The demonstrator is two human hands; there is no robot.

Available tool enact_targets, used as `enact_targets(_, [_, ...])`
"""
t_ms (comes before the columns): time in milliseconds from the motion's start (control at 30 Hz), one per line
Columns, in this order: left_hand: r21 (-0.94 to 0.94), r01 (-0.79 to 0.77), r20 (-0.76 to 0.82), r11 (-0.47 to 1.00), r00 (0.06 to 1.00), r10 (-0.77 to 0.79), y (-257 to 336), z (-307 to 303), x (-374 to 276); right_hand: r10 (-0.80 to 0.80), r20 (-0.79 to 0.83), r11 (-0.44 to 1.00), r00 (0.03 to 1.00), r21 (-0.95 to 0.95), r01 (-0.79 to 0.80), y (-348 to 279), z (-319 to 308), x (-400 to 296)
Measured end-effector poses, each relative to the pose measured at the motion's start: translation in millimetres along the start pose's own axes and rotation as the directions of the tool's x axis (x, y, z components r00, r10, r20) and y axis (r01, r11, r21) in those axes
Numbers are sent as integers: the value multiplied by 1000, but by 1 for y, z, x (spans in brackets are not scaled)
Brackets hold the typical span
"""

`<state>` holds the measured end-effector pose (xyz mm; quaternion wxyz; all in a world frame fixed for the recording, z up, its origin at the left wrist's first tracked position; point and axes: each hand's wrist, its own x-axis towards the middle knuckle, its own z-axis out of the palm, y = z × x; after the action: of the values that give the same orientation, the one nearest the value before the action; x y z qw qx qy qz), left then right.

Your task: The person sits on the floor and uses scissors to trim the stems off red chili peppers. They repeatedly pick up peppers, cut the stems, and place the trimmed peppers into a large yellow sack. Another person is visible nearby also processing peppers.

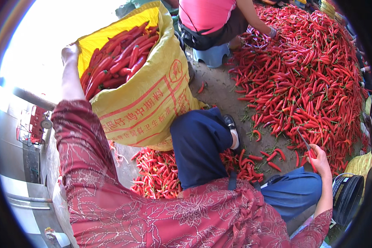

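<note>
My left hand point(70, 53) grips the rim of a yellow woven sack point(136, 108) at the upper left. The sack stands upright with its mouth wide, full of red chili peppers point(117, 62) up to near the rim, and bears red printed writing. My right hand point(319, 159) holds scissors point(310, 152) with red handles, their blades pointing up and left over the edge of a large heap of red chili peppers point(303, 77) with green stems. A smaller heap of red chilies point(156, 176) lies on the ground between the sack and my lap.
A person in a pink top point(207, 15) sits on a blue plastic stool point(211, 55), reaching to the large heap. Loose chilies and stem bits lie on the ground point(217, 82). A black bucket point(347, 198) is at my right. A red vehicle point(34, 124) stands far left.
</note>
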<state>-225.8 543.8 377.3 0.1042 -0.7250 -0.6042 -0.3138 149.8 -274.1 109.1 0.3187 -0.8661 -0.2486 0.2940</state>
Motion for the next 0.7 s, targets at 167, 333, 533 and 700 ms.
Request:
enact_targets(167, [-45,-80,40,996,996,82,9,-7,2,-23,-60,1000,998,-18,22,4,0,1])
enact_targets(333, [-228,-310,-10,923,949,316,10,-37,-49,-33,-31,999,999,18,34,1,7,9])
enact_targets(533, [-384,-629,109,676,696,710,106,-104,-235,-59,-49,996,997,68,63,7,3,7])
enact_targets(700, [-184,-692,235,698,658,715,122,-112,-287,-114,-61,993,992,34,116,5,5,9])
